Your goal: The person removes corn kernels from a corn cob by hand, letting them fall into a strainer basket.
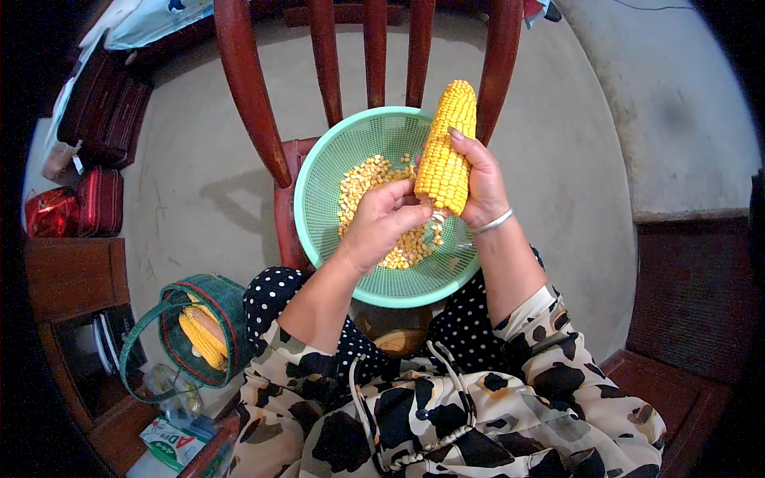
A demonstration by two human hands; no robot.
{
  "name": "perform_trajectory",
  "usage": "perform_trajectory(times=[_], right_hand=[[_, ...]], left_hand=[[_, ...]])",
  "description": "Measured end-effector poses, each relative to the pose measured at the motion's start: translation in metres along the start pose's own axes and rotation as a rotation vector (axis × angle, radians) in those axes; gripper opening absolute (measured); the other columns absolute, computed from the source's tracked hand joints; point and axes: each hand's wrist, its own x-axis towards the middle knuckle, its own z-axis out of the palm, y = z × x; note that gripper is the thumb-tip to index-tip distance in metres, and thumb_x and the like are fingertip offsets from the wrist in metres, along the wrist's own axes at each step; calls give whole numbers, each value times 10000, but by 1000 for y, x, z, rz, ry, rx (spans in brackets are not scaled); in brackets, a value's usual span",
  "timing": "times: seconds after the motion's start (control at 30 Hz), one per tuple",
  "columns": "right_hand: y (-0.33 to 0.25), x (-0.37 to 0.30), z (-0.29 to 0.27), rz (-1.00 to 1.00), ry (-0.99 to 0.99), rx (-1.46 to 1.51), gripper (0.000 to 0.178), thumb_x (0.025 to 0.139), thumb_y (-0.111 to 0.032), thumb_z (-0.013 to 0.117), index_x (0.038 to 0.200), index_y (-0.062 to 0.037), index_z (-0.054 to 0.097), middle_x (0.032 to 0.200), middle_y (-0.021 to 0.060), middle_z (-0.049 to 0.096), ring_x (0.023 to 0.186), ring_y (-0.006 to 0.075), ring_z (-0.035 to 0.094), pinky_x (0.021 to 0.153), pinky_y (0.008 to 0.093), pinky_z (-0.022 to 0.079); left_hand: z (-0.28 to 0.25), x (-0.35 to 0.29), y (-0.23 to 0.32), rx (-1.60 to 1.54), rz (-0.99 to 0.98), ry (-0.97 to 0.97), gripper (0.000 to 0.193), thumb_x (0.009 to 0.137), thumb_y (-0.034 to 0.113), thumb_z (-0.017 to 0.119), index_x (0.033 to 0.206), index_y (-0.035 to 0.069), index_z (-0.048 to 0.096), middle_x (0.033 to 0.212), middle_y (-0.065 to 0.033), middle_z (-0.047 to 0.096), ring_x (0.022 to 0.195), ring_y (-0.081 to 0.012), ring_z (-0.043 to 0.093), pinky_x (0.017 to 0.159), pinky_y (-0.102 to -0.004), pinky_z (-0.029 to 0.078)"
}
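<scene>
My right hand (483, 185) is wrapped round a yellow corn cob (448, 151), its thumb lying along the kernels. The cob tilts up and away over a mint-green mesh basket (315, 215), its near end lowest. At that near end my left hand (382, 223) is pinched, thumb and fingers close together against the cob. Whether a kernel is between those fingertips I cannot make out. Loose corn kernels (406, 251) lie in the basket below both hands, partly hidden by my left hand.
The basket rests on a dark red wooden chair (288, 215) with a slatted back. At lower left stands a green woven basket (170, 338) holding more corn cobs (203, 334). Wooden cabinets (80, 275) line the left side, and a red case (101, 201) sits there.
</scene>
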Motion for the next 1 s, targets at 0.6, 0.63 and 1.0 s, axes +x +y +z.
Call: perform_trajectory(times=[0.6,0.63,1.0], right_hand=[[1,1,-1,42,6,50,357,846,-218,533,1093,20,437,924,179,578,800,292,613,680,386,544],[1,-1,3,23,-3,-5,354,848,-219,530,1092,20,438,924,178,579,798,292,614,675,383,545],[-4,-2,6,105,15,110,258,833,-148,555,1034,-14,466,850,107,577,704,222,614,627,346,544]], left_hand=[[8,2,-12,167,110,6,376,843,165,600,1130,-49,487,1043,-90,583,932,-141,572,813,-261,473],[7,2,-12,168,110,9,376,843,165,600,1130,-49,487,1043,-90,583,932,-141,572,813,-261,473],[1,2,-12,35,11,42,226,875,110,524,1053,-28,542,919,-69,604,822,-116,588,734,-249,494]])
